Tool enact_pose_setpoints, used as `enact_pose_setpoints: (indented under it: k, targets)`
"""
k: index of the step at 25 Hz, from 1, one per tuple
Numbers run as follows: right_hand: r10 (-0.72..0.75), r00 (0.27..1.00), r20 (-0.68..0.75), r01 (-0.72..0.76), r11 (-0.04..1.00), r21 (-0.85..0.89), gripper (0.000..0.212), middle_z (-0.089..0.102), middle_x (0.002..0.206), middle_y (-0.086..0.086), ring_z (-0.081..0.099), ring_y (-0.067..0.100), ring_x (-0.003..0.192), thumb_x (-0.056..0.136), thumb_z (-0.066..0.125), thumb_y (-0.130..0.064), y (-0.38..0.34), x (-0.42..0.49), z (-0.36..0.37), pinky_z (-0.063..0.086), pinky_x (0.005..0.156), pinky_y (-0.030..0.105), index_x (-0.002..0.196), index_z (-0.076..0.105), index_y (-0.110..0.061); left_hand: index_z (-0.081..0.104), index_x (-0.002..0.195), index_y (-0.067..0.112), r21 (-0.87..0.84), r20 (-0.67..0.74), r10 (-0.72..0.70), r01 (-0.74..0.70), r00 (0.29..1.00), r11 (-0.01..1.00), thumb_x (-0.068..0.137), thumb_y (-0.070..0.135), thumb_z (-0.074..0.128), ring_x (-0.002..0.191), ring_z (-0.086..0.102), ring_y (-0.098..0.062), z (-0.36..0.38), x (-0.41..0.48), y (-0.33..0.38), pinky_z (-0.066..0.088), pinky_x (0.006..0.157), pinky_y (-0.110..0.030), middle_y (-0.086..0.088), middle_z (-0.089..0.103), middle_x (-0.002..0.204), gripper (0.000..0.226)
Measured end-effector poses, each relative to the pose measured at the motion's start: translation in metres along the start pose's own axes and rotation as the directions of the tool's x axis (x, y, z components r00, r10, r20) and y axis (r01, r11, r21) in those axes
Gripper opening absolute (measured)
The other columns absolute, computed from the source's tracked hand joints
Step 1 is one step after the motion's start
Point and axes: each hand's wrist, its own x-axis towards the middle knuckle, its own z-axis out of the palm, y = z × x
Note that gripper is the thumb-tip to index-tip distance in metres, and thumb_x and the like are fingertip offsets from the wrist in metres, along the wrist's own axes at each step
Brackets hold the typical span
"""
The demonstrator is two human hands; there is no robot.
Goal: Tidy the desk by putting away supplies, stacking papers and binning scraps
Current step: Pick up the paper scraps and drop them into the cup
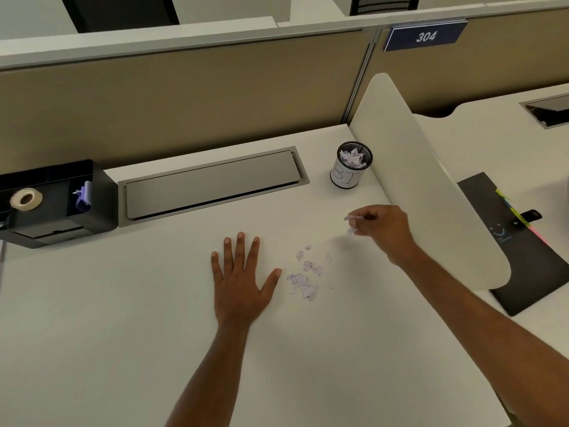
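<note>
Several small torn scraps of pale purple paper [304, 272] lie scattered on the white desk [123, 303]. My left hand [241, 278] rests flat on the desk just left of them, fingers spread, holding nothing. My right hand [385, 231] hovers above and to the right of the pile, fingertips pinched on a few paper scraps [352, 221]. A small black mesh bin [351, 164] with a white hand-lettered label stands at the back right, partly filled with the same scraps.
A black desk organiser [58, 204] at the left holds a tape roll [26, 199] and a purple clip [83, 195]. A grey cable hatch [212, 183] lies along the back. A white divider panel [428, 186] borders the right, with a black folder [523, 241] beyond it.
</note>
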Motion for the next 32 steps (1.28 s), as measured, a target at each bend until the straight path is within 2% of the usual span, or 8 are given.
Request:
enact_pose_setpoints:
  k: [7, 12, 16, 19, 21, 25, 29, 32]
  targets:
    - [-0.073, 0.986, -0.150, 0.075, 0.997, 0.013, 0.015, 0.077, 0.087, 0.019, 0.073, 0.021, 0.068, 0.080, 0.084, -0.001, -0.046, 0.078, -0.030, 0.065, 0.078, 0.038, 0.095, 0.082, -0.004, 0.012, 0.175, 0.030, -0.019, -0.016, 0.006, -0.006, 1.000, 1.000, 0.103, 0.080, 0.034, 0.171, -0.006, -0.028, -0.001, 0.000, 0.000, 0.009, 0.136, -0.063, -0.002, 0.000, 0.185, 0.091]
    - [-0.169, 0.969, -0.178, 0.139, 0.976, -0.165, 0.017, 0.078, 0.086, 0.017, 0.078, 0.033, 0.078, 0.079, 0.079, 0.004, -0.076, 0.122, -0.025, 0.067, 0.075, 0.040, 0.093, 0.083, -0.004, 0.008, 0.176, 0.031, 0.006, 0.001, -0.003, 0.003, 1.000, 1.000, 0.103, 0.080, 0.033, 0.171, -0.009, -0.028, -0.001, 0.000, 0.001, 0.008, 0.136, -0.062, -0.001, -0.004, 0.185, 0.091]
    - [-0.238, 0.968, -0.083, 0.168, 0.856, -0.489, 0.025, 0.079, 0.090, 0.018, 0.075, 0.032, 0.077, 0.077, 0.068, 0.007, -0.083, 0.147, -0.013, 0.066, 0.077, 0.043, 0.094, 0.084, -0.003, 0.008, 0.176, 0.031, 0.006, -0.002, -0.005, 0.005, 1.000, 1.000, 0.104, 0.080, 0.034, 0.171, -0.009, -0.028, -0.001, 0.000, 0.000, 0.009, 0.136, -0.062, -0.001, -0.004, 0.185, 0.091]
    - [-0.305, 0.952, 0.002, 0.237, 0.737, -0.633, 0.021, 0.080, 0.094, 0.017, 0.074, 0.034, 0.086, 0.075, 0.073, 0.004, -0.085, 0.154, -0.005, 0.060, 0.078, 0.034, 0.092, 0.084, -0.003, 0.009, 0.176, 0.031, 0.001, -0.005, -0.005, 0.005, 1.000, 1.000, 0.104, 0.080, 0.034, 0.171, -0.009, -0.028, -0.002, 0.000, 0.000, 0.009, 0.136, -0.062, -0.001, -0.004, 0.185, 0.091]
    - [-0.318, 0.948, 0.025, 0.240, 0.661, -0.711, 0.016, 0.080, 0.096, 0.012, 0.073, 0.032, 0.092, 0.077, 0.078, -0.003, -0.086, 0.154, -0.001, 0.059, 0.078, 0.035, 0.091, 0.084, -0.009, 0.011, 0.176, 0.030, -0.003, -0.008, -0.003, 0.003, 1.000, 1.000, 0.104, 0.080, 0.034, 0.171, -0.008, -0.029, -0.002, 0.000, 0.000, 0.008, 0.136, -0.062, -0.001, -0.003, 0.185, 0.090]
    - [-0.287, 0.958, 0.019, 0.214, 0.668, -0.713, 0.020, 0.079, 0.100, 0.009, 0.072, 0.029, 0.096, 0.079, 0.076, -0.001, -0.087, 0.158, 0.002, 0.061, 0.083, 0.038, 0.095, 0.084, -0.011, 0.012, 0.175, 0.030, -0.006, -0.009, -0.004, 0.004, 1.000, 1.000, 0.104, 0.079, 0.035, 0.171, -0.007, -0.028, -0.003, 0.000, 0.000, 0.008, 0.136, -0.062, -0.001, -0.001, 0.185, 0.090]
    - [-0.415, 0.908, -0.058, 0.272, 0.688, -0.673, 0.028, 0.080, 0.101, 0.010, 0.073, 0.030, 0.096, 0.083, 0.061, 0.004, -0.090, 0.152, 0.001, 0.054, 0.083, 0.029, 0.097, 0.083, -0.008, 0.010, 0.176, 0.030, 0.000, 0.002, -0.005, 0.005, 1.000, 1.000, 0.104, 0.080, 0.033, 0.171, -0.009, -0.028, -0.003, 0.000, 0.000, 0.008, 0.136, -0.062, -0.002, -0.003, 0.185, 0.090]
    - [-0.477, 0.876, -0.065, 0.354, 0.729, -0.586, 0.027, 0.081, 0.099, 0.008, 0.073, 0.023, 0.093, 0.084, 0.060, 0.002, -0.091, 0.125, 0.013, 0.050, 0.081, 0.024, 0.095, 0.083, -0.008, 0.010, 0.176, 0.030, 0.003, 0.007, -0.003, 0.003, 1.000, 1.000, 0.104, 0.079, 0.033, 0.171, -0.009, -0.029, -0.003, 0.000, 0.000, 0.008, 0.136, -0.062, -0.002, -0.004, 0.185, 0.090]
